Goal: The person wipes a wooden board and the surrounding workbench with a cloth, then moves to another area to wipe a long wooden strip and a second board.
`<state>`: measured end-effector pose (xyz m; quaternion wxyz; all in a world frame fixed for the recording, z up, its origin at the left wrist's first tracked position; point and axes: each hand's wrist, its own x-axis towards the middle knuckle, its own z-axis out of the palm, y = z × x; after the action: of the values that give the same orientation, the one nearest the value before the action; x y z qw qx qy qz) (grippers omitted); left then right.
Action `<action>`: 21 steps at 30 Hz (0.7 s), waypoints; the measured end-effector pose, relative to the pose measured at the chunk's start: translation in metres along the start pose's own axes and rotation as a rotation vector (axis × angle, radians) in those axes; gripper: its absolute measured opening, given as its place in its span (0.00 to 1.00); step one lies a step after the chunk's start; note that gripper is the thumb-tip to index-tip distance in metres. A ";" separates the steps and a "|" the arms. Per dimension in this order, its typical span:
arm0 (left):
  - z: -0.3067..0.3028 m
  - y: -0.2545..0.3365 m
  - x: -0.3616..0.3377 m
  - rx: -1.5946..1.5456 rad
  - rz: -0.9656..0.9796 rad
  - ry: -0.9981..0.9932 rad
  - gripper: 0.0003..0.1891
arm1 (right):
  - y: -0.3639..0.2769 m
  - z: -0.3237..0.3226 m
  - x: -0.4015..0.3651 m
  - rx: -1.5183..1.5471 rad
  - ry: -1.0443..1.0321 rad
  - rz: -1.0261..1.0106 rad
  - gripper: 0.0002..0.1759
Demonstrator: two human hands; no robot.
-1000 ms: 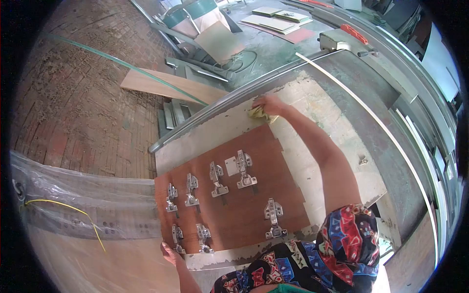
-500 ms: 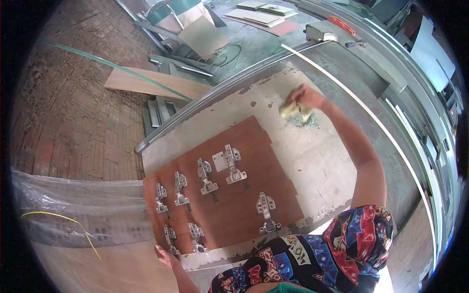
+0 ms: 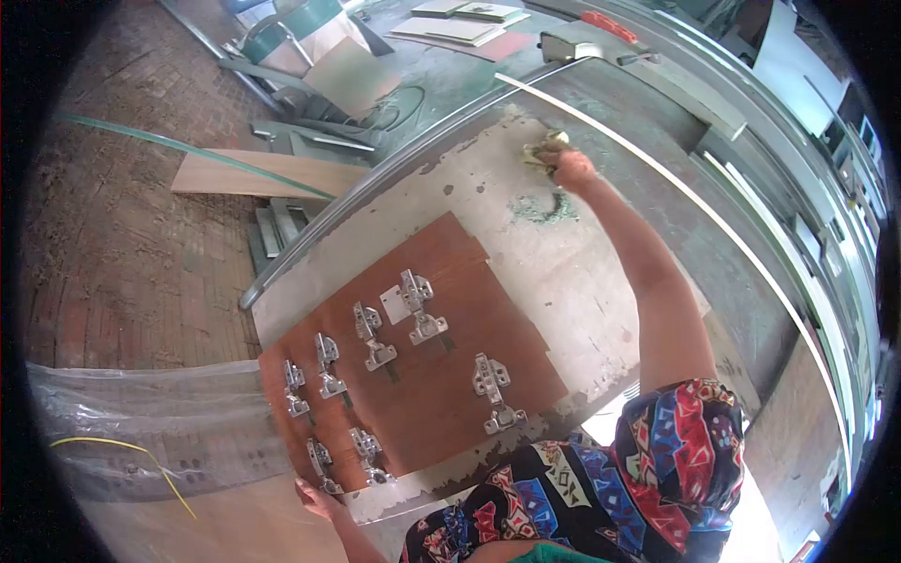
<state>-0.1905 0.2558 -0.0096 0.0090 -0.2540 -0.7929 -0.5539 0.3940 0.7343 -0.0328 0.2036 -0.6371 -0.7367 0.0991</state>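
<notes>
My right hand (image 3: 573, 172) grips a crumpled yellowish cloth (image 3: 544, 152) over the worn pale surface (image 3: 572, 272) of the table. Just below it lies a patch of greenish shavings (image 3: 546, 208). My left hand (image 3: 321, 500) rests at the near left corner of a reddish-brown board (image 3: 450, 375); its fingers are apart and nothing shows in them. Several metal hinges lie on the board, one (image 3: 320, 464) beside my left hand and another (image 3: 497, 389) near the right side. A small white plate (image 3: 395, 304) lies by the upper hinges.
Clear plastic sheeting (image 3: 150, 413) with a yellow strap (image 3: 131, 445) is at the left. A metal rail (image 3: 328, 219) edges the table. A long white strip (image 3: 638, 155) runs along the right. Beyond are a wooden plank (image 3: 225, 175), a red tool (image 3: 608, 25) and stacked panels (image 3: 450, 30).
My right hand has moved with the cloth away from the shavings, towards the far edge, uncovering more of them. The whole view has shifted slightly. My left hand stays at the board's corner.
</notes>
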 end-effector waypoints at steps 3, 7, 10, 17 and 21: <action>-0.005 -0.011 0.005 -0.023 0.010 -0.026 0.36 | 0.004 0.024 -0.024 -0.088 0.122 -0.146 0.23; -0.008 -0.020 0.007 -0.061 0.021 -0.044 0.31 | -0.028 0.008 -0.077 0.010 0.005 -0.208 0.23; -0.011 -0.018 0.008 0.073 0.085 -0.013 0.29 | -0.042 -0.014 -0.092 -0.091 -0.082 -0.281 0.25; -0.013 -0.041 0.016 0.051 0.141 -0.088 0.34 | -0.027 -0.042 -0.043 0.423 0.003 -0.080 0.25; -0.013 -0.029 0.012 0.054 0.047 -0.061 0.34 | 0.007 -0.046 -0.024 -0.100 0.100 0.194 0.25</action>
<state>-0.2162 0.2414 -0.0264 0.0046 -0.2891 -0.8013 -0.5238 0.4227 0.7073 0.0013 0.1974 -0.7188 -0.6648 0.0496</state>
